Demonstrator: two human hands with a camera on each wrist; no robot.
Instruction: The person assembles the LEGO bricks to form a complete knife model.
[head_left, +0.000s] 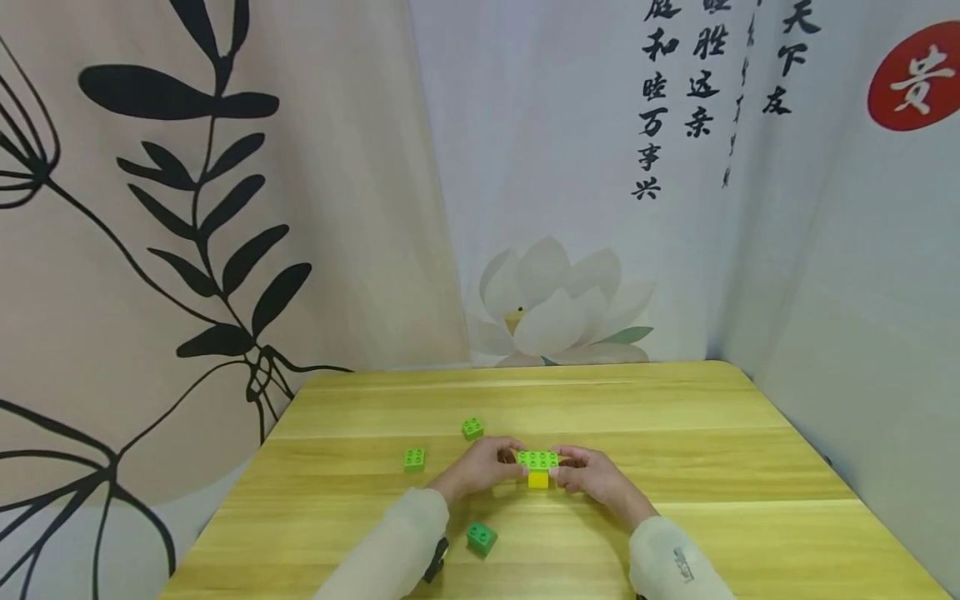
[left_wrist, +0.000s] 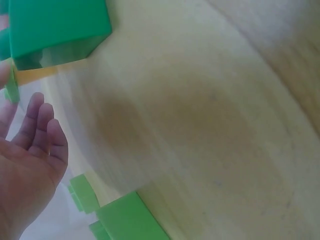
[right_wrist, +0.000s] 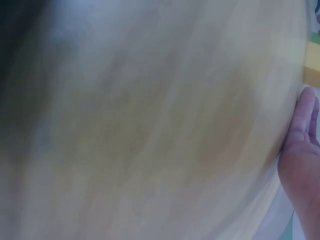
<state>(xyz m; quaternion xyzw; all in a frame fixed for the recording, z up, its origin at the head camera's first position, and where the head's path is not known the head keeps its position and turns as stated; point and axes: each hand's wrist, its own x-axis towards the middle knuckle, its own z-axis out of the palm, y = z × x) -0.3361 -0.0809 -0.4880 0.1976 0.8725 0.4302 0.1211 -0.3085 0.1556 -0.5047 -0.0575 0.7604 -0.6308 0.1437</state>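
A long light green toy building brick (head_left: 537,460) sits on top of a yellow brick (head_left: 537,481) near the middle of the table. My left hand (head_left: 486,465) pinches the left end of the long brick between thumb and fingers. At its right end, my right hand (head_left: 596,477) holds it the same way. In the left wrist view, part of the light green brick (left_wrist: 12,87) shows at the fingertips of the left hand (left_wrist: 32,165). The right wrist view catches the yellow brick (right_wrist: 312,62) at the edge, above the right hand (right_wrist: 302,150).
Two small light green bricks lie to the left, one brick (head_left: 472,428) farther back and another brick (head_left: 414,459) beyond the left hand. A darker green brick (head_left: 482,538) lies nearer, beside the left sleeve (head_left: 405,542). Behind the wooden table (head_left: 712,433) hangs a printed curtain (head_left: 375,208).
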